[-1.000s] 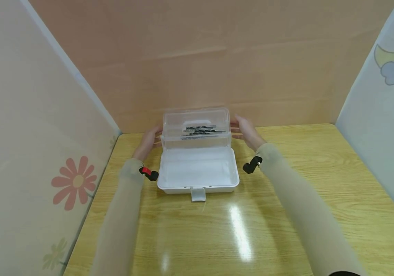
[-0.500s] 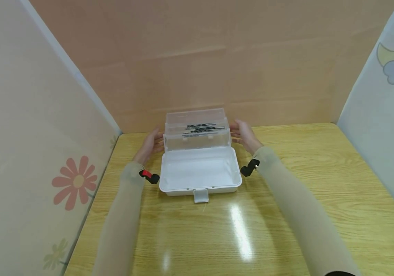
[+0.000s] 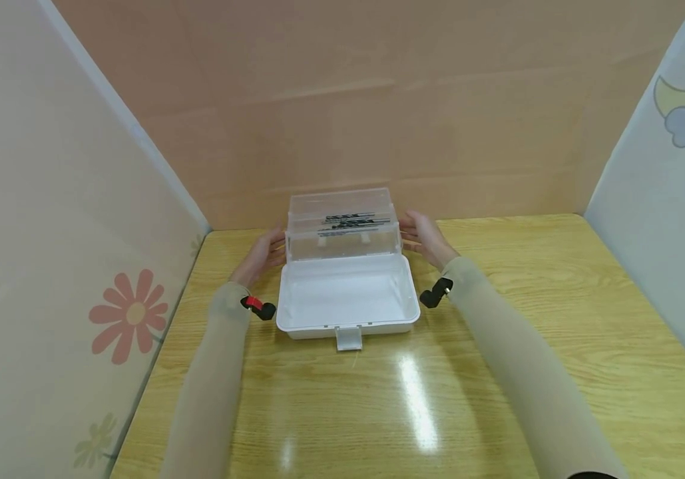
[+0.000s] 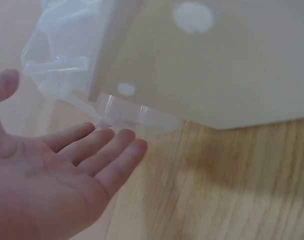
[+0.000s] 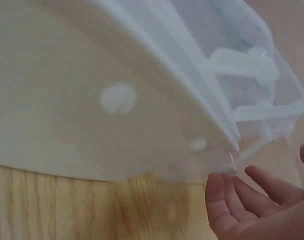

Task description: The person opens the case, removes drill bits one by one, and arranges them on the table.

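No text, label, brand, number or sign can be read on the open white rectangular plastic box point(image 3: 348, 294), its translucent plastic upper section point(image 3: 345, 248) or the dark slender metal drill bits point(image 3: 354, 224). In the right wrist view, a faint bluish streak point(image 5: 234, 25) on the translucent plastic is too blurred to tell as lettering. The printed red flower point(image 3: 132, 314) on the pale left wall point(image 3: 24, 166) carries no legible characters.

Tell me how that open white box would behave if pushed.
The white box would probably slide without flexing, as it looks like rigid plastic. It may be top-heavy toward the back, where the clear trays stand raised. The slim drill bits lying there could roll or rattle.
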### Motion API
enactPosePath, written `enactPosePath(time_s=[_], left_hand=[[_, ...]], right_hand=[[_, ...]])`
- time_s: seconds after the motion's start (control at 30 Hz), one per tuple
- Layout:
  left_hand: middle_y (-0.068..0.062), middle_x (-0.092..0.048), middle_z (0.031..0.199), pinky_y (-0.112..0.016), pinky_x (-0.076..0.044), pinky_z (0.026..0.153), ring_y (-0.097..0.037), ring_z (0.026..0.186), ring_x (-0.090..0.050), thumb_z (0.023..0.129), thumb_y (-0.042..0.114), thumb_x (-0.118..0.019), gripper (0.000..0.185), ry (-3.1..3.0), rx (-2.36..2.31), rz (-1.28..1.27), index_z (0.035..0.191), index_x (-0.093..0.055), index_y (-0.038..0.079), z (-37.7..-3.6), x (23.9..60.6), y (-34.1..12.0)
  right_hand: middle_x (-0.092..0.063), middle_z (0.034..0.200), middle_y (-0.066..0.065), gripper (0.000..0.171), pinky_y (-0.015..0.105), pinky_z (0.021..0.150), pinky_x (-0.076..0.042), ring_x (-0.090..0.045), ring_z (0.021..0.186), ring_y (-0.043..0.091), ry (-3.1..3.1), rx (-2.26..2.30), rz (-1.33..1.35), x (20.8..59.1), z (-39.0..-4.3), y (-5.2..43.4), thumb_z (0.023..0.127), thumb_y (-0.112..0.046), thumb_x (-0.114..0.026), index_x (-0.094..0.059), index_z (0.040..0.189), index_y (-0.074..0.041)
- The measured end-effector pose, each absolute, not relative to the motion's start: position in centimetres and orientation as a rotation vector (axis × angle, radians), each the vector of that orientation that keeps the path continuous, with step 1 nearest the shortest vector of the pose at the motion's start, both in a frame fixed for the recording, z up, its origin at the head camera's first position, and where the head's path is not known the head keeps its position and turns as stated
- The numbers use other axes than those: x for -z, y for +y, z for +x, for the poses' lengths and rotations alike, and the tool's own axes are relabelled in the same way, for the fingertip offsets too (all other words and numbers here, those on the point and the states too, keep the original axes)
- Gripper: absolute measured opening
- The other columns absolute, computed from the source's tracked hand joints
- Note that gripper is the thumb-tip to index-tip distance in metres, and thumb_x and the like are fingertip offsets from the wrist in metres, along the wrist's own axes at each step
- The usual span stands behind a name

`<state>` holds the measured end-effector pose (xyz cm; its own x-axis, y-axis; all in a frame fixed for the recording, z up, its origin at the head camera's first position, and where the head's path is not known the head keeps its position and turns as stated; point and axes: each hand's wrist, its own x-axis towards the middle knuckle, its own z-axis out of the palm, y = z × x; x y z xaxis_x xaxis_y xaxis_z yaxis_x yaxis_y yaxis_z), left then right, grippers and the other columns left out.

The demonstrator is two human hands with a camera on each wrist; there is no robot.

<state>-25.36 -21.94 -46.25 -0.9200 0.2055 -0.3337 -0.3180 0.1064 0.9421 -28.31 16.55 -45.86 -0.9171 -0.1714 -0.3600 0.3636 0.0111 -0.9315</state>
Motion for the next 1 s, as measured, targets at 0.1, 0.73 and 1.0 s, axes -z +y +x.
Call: enactPosePath(time_s=[0.1,0.73,1.0], left_hand=[[-0.019,-0.026,0.175,-0.052,-0.025,0.133,-0.040,0.161,-0.030,0.115,0.049,-0.034,0.068,2.033,-1.806,-0.065,0.171,-0.024,0.010,-25.0,46.5,-22.4],[-0.023,-0.040,0.167,-0.060,-0.043,0.121,-0.042,0.150,-0.046,0.108,0.062,-0.047,0.083,2.411,-1.302,0.065,0.170,-0.026,0.010,-20.1,46.2,-22.6],[-0.020,-0.033,0.172,-0.064,-0.039,0.122,-0.045,0.156,-0.035,0.105,0.058,-0.060,0.087,2.429,-1.252,0.191,0.171,-0.025,0.014,-18.6,45.6,-22.2]], right_hand=[[-0.031,0.173,0.022,0.070,0.051,0.130,-0.033,-0.036,0.157,0.041,1.912,1.946,0.135,46.2,-28.1,17.0,0.115,-0.044,-0.029,-0.026,0.166,0.004],[-0.062,0.144,0.026,0.056,0.051,0.104,-0.053,-0.060,0.129,0.041,2.682,1.278,-0.285,39.0,-27.2,21.2,0.111,-0.041,-0.053,-0.057,0.151,-0.002],[-0.064,0.145,0.023,0.046,0.056,0.110,-0.050,-0.062,0.130,0.041,2.755,1.163,-0.414,35.5,-26.8,20.3,0.109,-0.033,-0.060,-0.065,0.143,-0.002]])
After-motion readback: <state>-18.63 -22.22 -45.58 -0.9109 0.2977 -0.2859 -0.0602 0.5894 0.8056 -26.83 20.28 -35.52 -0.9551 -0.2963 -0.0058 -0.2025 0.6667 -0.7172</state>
